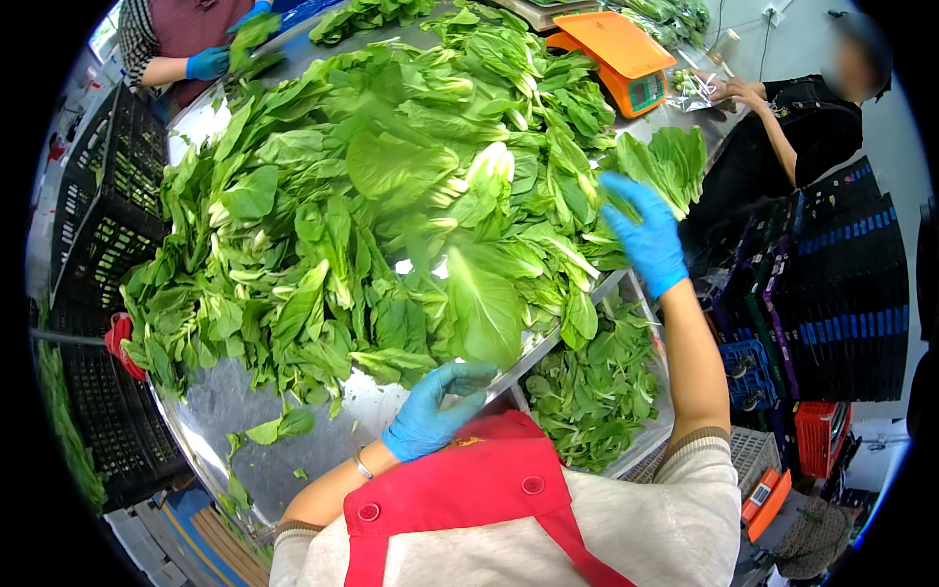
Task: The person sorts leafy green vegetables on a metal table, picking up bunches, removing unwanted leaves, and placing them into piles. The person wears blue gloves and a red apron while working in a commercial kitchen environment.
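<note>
A big heap of leafy greens with pale stems covers much of the metal table. My left hand, in a blue glove, is at the table's front edge with its fingers curved and thumb apart, nothing visible in it. The tip of a broad green leaf lies close to its fingers; whether they touch is unclear. My right hand, also blue-gloved and slightly blurred, reaches out with spread fingers. Just beyond it lies a bunch of greens at the right side of the heap.
Below the table's right edge, a bin holds loose leaves. An orange scale stands at the far right. Gloved co-worker's hands hold greens at far left; another person handles a bag. Black crates line the left side.
</note>
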A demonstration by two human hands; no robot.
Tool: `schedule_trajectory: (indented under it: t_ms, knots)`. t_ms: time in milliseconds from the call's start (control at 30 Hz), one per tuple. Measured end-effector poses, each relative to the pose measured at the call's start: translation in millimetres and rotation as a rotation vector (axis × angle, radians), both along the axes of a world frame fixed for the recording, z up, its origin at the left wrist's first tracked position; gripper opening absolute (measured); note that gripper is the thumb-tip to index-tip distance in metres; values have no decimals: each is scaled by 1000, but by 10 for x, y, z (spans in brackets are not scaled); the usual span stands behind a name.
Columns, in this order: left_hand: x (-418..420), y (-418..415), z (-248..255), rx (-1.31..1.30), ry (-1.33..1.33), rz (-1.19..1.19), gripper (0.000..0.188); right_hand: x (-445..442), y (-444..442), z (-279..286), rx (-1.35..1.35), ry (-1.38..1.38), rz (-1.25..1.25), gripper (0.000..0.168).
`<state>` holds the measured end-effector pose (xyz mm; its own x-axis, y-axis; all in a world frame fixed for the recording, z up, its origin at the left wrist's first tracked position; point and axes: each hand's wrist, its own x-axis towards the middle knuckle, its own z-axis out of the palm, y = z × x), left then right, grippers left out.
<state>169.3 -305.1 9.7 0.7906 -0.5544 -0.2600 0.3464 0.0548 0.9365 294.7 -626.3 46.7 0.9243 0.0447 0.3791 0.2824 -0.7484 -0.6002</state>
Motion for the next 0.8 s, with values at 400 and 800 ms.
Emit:
schedule_trajectory:
  t_ms: [400,800]
  knots:
    - [-265,255,-47,27,34,104,30,-592,1262,-504,33,413,107,56]
    - [194,201,371,676,-1335,242,65,-809,1063,952,398,788,702,51]
